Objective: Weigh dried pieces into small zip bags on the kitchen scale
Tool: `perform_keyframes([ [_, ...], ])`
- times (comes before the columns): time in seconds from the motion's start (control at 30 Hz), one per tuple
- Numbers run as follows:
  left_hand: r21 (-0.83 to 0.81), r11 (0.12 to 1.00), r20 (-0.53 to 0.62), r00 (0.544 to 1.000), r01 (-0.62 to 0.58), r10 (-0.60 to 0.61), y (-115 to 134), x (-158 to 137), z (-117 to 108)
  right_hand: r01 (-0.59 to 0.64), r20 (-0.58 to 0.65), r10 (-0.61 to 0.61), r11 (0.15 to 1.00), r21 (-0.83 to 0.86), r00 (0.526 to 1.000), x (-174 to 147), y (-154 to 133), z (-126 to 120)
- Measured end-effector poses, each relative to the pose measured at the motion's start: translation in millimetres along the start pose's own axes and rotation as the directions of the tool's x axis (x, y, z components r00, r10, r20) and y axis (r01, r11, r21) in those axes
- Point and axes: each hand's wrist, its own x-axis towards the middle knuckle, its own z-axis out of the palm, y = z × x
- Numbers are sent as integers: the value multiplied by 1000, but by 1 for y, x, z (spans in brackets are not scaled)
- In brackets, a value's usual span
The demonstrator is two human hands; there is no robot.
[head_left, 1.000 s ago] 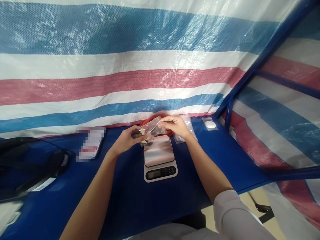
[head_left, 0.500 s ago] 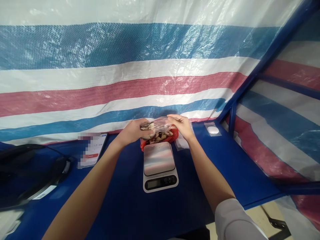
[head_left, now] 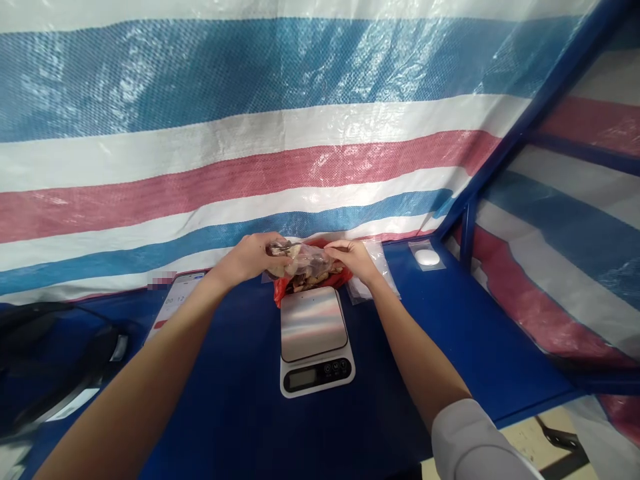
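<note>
Clear plastic bag [head_left: 310,262] stretches over a red bag [head_left: 279,293], its filled end clasped by the left hand [head_left: 256,258], the other pinched by the right hand [head_left: 356,259]; forearms [head_left: 413,340] reach forward around a digital scale [head_left: 313,327], beside a phone [head_left: 173,299] reading "12."

The phone [head_left: 173,303] shows the digits "00" and then "12" on its screen, the rest of the line being hidden, with the part above blurred out. On the scale [head_left: 314,333], the row of keys [head_left: 335,367] carries a power sign, "M" and, faintly, what looks like "T". Print on the white labels [head_left: 75,405] at left is too small to read
</note>
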Motion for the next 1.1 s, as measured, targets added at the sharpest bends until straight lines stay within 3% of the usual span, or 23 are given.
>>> perform_keyframes([
  [0.13,20,1000,54,998,10,-11,9,3,-3,13,-14,-15,996,-91,1000,0,0,-2],
  [0.27,-91,996,75,997,-26,33,13,4,-5,-65,-43,63,997,-44,997,-2,-2,-4],
  [0.4,-55,997,46,997,-58,61,13,7,-6,-139,-50,140,990,36,989,-2,-1,-5],
  [0.53,-10,997,8,997,-76,77,16,14,-3,-132,-51,135,990,44,990,-1,1,-5],
  [0.73,8,999,-114,993,-32,33,26,21,5,-168,-26,171,983,73,985,-2,-3,-5],
  [0.93,-25,1000,-155,988,-5,1,18,18,12,-155,-40,155,988,-2,987,-2,0,-8],
  [1.1,-72,996,-132,990,46,-55,4,8,13,-182,-53,185,982,56,981,-2,2,-6],
])
